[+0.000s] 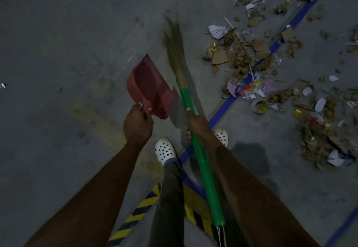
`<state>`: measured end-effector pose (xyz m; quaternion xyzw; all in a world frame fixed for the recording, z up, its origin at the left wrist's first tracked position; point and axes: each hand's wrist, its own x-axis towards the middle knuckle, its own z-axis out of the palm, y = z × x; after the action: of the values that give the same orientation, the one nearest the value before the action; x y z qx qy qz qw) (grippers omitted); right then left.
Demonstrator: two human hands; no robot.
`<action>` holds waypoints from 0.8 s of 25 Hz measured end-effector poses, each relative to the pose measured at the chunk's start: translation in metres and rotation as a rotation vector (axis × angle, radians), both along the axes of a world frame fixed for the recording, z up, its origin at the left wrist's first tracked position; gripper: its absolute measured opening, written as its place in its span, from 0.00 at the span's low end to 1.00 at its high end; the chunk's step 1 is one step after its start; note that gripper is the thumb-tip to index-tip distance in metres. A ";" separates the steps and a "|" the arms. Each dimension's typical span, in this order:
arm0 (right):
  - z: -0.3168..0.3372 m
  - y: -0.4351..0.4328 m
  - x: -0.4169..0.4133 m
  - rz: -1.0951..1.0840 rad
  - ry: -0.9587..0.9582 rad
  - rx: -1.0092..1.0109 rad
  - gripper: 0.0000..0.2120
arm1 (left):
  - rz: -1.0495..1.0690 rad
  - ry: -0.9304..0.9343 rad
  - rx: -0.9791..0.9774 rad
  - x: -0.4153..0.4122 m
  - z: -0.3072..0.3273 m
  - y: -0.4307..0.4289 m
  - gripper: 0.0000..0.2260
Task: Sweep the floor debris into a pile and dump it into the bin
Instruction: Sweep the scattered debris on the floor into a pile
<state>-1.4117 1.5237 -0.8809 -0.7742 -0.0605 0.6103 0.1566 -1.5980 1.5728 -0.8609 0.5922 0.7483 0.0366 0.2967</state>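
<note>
Her right hand gripped the grass broom mid-handle, her left hand clutched the light plastic dustpan; the scattered debris looked featherweight.

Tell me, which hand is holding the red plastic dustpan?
The left hand grips the red plastic dustpan by its handle; the right hand holds the green-handled grass broom instead.

Looks like warehouse/factory floor: bare grey concrete floor, blue lane tape, yellow-black hazard striping, cardboard/paper debris scattered.
</note>
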 end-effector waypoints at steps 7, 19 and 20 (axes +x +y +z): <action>0.066 -0.034 0.004 -0.294 0.350 -0.012 0.20 | 0.003 -0.006 -0.005 0.013 0.048 0.004 0.13; -0.010 -0.034 0.068 0.003 -0.022 -0.046 0.24 | -0.127 0.044 0.095 0.026 -0.011 0.021 0.14; -0.017 -0.044 0.085 -0.067 -0.019 -0.062 0.24 | -0.140 0.038 0.088 0.028 -0.013 0.022 0.14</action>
<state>-1.3268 1.4802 -0.8978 -0.7859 -0.0173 0.5990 0.1524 -1.5698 1.5945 -0.8741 0.6561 0.7082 0.0373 0.2581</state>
